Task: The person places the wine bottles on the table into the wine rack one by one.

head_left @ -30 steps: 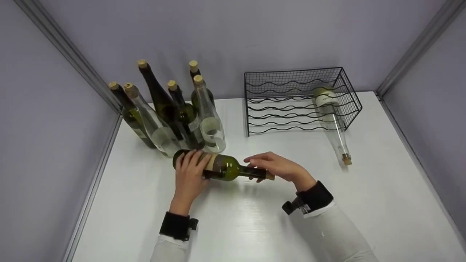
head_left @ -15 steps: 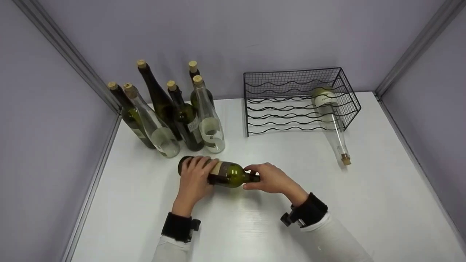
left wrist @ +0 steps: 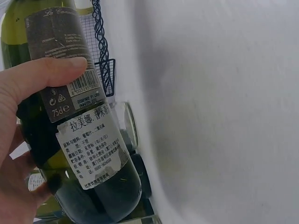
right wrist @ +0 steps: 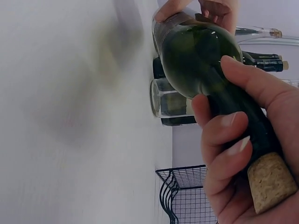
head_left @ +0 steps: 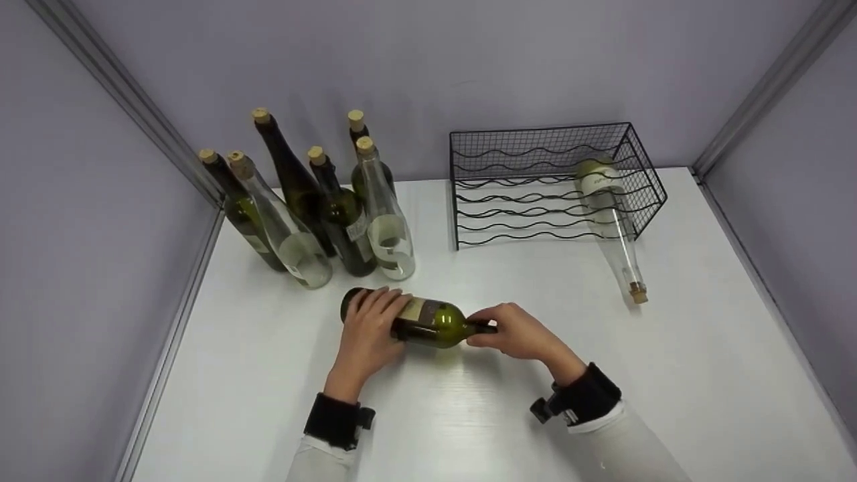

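A green wine bottle lies roughly level above the white table, its neck to the right. My left hand grips its body near the base, and in the left wrist view the thumb lies across a dark back label above a white label. My right hand holds the neck with curled fingers. The right wrist view shows the cork in the bottle's mouth, beside the palm. Part of the neck is hidden by the right hand in the head view.
Several corked bottles stand upright at the back left, the nearest a clear bottle and a dark bottle. A black wire rack with wavy bars stands at the back right. A clear bottle lies in its right end, neck forward.
My right hand has closed round the bottle's neck. Both hands have carried the bottle slightly right and nearer, away from the standing bottles.
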{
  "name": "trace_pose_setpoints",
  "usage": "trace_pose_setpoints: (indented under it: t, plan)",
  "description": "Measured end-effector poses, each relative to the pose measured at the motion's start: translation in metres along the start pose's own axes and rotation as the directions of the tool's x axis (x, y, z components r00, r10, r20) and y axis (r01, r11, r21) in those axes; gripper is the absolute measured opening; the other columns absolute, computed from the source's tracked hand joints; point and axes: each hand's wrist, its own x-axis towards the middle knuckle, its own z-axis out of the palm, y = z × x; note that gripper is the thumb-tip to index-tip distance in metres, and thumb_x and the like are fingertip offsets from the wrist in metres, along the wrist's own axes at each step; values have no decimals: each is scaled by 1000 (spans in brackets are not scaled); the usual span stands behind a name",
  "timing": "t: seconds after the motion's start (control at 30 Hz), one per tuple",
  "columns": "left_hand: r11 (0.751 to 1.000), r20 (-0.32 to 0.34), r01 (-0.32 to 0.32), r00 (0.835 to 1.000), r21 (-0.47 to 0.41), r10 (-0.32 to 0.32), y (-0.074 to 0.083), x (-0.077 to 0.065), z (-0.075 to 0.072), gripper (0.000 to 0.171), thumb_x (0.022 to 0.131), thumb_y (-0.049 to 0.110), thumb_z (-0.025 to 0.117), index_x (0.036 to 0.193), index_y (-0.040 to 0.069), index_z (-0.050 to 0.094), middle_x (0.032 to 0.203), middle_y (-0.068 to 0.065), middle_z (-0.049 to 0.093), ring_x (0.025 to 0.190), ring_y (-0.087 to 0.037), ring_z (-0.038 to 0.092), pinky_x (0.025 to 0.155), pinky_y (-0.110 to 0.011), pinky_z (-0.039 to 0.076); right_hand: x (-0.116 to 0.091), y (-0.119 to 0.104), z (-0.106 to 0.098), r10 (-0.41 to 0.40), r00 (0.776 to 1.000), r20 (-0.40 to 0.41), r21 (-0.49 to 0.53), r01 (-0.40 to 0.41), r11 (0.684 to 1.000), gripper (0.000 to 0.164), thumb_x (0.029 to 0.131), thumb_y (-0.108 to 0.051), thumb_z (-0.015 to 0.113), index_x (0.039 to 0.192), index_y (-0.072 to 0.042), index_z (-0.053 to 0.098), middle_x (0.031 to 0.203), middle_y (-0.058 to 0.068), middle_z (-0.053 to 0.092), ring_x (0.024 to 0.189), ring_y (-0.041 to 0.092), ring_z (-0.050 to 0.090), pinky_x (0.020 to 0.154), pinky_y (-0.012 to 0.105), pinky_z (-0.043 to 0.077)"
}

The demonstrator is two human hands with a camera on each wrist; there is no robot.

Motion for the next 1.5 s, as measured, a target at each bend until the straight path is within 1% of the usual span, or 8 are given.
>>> trace_pose_setpoints:
  t: [0.23, 0.37, 0.47, 0.57, 0.67, 0.9, 1.13, 1.5]
  plan:
    - [999, 27, -24, 999, -26, 25, 7, 0, 5, 84, 60, 18, 93, 136, 20, 58, 137, -5, 56, 134, -30, 42, 112, -53, 24, -14, 9, -7, 50, 999, 19, 60, -51, 997, 29, 90, -28, 73, 114, -11, 73, 97, -4, 70, 57, 9, 58, 53, 26, 48]
    - [999, 22, -28, 999, -35, 29, 9, 0, 4, 86, 63, 31, 94, 139, 20, 55, 140, -6, 52, 135, -31, 39, 113, -53, 22, -22, 13, -12, 71, 997, 8, 86, -72, 994, 31, 91, -29, 72, 115, -9, 72, 97, -2, 70, 51, 6, 53, 48, 24, 46]
    - [998, 10, -30, 999, -55, 30, 8, 0, 4, 83, 72, 44, 87, 143, 19, 53, 144, -9, 48, 136, -30, 38, 113, -52, 22, -27, 15, -17, 76, 997, -12, 105, -75, 992, 31, 91, -27, 72, 115, -7, 72, 95, 0, 70, 49, 6, 51, 46, 23, 43]
    - [996, -1, -15, 1000, -84, 15, 7, -1, 3, 76, 82, 55, 73, 145, 19, 51, 148, -12, 43, 139, -31, 34, 114, -51, 21, -29, 17, -22, 85, 996, -18, 133, -82, 988, 31, 90, -27, 73, 116, -8, 73, 94, 0, 70, 48, 6, 50, 45, 21, 41]
    - [993, -7, 11, 1000, -114, -12, 6, -1, 3, 71, 89, 60, 60, 146, 18, 49, 152, -14, 39, 142, -32, 29, 115, -49, 20, -32, 19, -26, 98, 995, -16, 158, -95, 983, 33, 91, -27, 73, 117, -9, 72, 96, 1, 70, 48, 6, 49, 44, 21, 39]
    - [986, 7, 37, 999, -161, -36, 11, -3, 12, 64, 97, 54, 53, 147, 15, 48, 157, -13, 31, 144, -30, 25, 113, -51, 24, -49, 27, -37, 158, 986, -45, 162, -149, 976, 39, 91, -30, 72, 121, -6, 70, 105, 8, 69, 46, 7, 47, 43, 21, 38]
    - [975, 72, 80, 995, -209, -67, 16, -5, 15, 63, 98, 53, 50, 149, 16, 46, 159, -12, 27, 144, -32, 25, 112, -52, 25, -65, 36, -44, 199, 977, -75, 192, -181, 964, 44, 91, -31, 72, 124, -3, 68, 94, 7, 68, 43, 7, 42, 41, 21, 34]
    - [976, 180, 115, 980, -184, -82, 23, -5, 25, 53, 105, 47, 38, 150, 20, 44, 158, -12, 29, 143, -35, 27, 111, -53, 27, -88, 44, -53, 268, 954, -134, 252, -229, 940, 49, 91, -29, 72, 127, 2, 64, 99, 10, 69, 48, 9, 46, 43, 23, 37]
